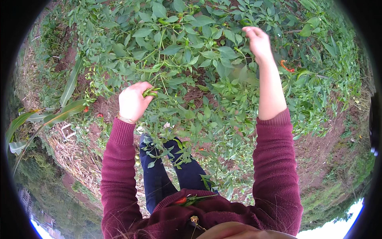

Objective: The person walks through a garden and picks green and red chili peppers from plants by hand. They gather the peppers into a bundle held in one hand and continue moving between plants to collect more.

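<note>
Several green chili peppers [150, 92] stick out between the thumb and fingers of my left hand [133, 100], low over the pepper plants at centre left. Farther out on the right, my right hand [256, 41] is over the foliage with its fingertips close together, near a green chili pepper [246, 21]; whether it pinches anything cannot be made out. Green chilies hang among the leaves [171, 49] between the hands. A red chili pepper [181, 200] and green ones lie in a fold of the maroon sweater [206, 209] at my waist.
An orange-red chili [287, 67] is on the plants right of my right forearm. Long corn leaves [64, 113] reach in from the left, near a white square frame [68, 131] on the ground. Dry straw [77, 155] lies at lower left. Branches hang in front of my legs.
</note>
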### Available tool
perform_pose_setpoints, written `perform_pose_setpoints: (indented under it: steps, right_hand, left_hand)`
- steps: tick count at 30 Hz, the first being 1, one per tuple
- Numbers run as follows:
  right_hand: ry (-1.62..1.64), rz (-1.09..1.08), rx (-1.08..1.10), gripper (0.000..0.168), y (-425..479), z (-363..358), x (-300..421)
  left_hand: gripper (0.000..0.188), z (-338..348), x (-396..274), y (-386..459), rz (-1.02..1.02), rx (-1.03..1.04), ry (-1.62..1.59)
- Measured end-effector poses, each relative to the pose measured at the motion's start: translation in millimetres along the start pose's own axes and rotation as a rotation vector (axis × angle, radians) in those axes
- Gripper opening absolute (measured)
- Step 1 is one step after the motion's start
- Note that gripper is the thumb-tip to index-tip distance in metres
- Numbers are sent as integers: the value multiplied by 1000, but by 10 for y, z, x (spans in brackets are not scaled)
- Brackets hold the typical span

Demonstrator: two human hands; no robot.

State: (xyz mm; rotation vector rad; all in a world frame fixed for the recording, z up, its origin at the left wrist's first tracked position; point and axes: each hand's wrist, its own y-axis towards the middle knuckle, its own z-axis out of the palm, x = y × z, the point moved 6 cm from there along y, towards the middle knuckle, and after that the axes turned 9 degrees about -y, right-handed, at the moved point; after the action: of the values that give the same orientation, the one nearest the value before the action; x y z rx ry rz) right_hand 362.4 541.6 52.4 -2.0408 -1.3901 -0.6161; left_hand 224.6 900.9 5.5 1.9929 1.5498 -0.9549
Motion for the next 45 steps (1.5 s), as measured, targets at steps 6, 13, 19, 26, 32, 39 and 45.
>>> perform_pose_setpoints:
  steps: [6, 13, 19, 26, 32, 39, 45]
  right_hand:
    - [-398, -450, 1, 27, -530, -242, 514]
    - [-1020, -345, 223, 22, -658, -30, 458]
    - [-346, -210, 20, 17, -763, -177, 284]
    - [786, -203, -134, 6, -945, -205, 190]
    - [1406, -258, 209, 11, -1260, -352, 515]
    - [1317, -154, 573, 17, -2318, 304, 1156]
    - [843, 220, 635, 11, -3180, 849, 1542]
  left_hand:
    - [16, -15, 31, -4, 35, -33, -48]
    - [18, -31, -63, 6, 33, -37, -88]
    - [16, -61, -120, -33, 69, -67, -222]
    - [22, -156, -384, -6, 182, -145, -399]
    - [15, -276, -504, -145, -187, -222, -1187]
    - [11, -530, -880, -636, -491, 35, -1473]
    - [14, -827, -1124, -1185, -443, 96, -1397]
